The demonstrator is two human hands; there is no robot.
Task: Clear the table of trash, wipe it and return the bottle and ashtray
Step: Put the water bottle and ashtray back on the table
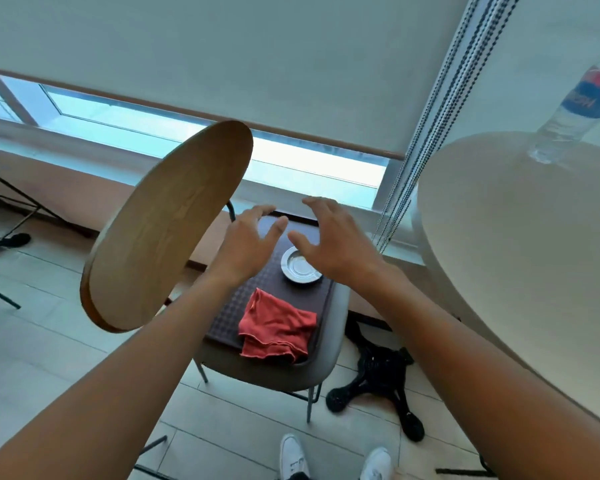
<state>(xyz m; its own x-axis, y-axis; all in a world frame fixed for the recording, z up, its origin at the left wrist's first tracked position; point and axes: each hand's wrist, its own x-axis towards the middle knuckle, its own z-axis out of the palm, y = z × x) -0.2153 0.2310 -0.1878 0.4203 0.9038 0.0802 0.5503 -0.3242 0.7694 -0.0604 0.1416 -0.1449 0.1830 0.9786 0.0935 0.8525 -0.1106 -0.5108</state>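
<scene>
A round metal ashtray (299,267) sits on a dark mat on a grey chair seat (329,327), below and between my hands. My left hand (250,242) and my right hand (333,237) hover above the ashtray, both empty with fingers spread. A crumpled red cloth (276,329) lies on the same mat, nearer to me. A clear water bottle (579,105) with a blue and red label stands on the round white table (520,244) at the right.
The chair's oval wooden backrest (163,226) rises left of my left arm. A black table base (378,386) lies on the tiled floor under the white table. Blind cords (426,133) hang by the window. My white shoes (333,459) show at the bottom.
</scene>
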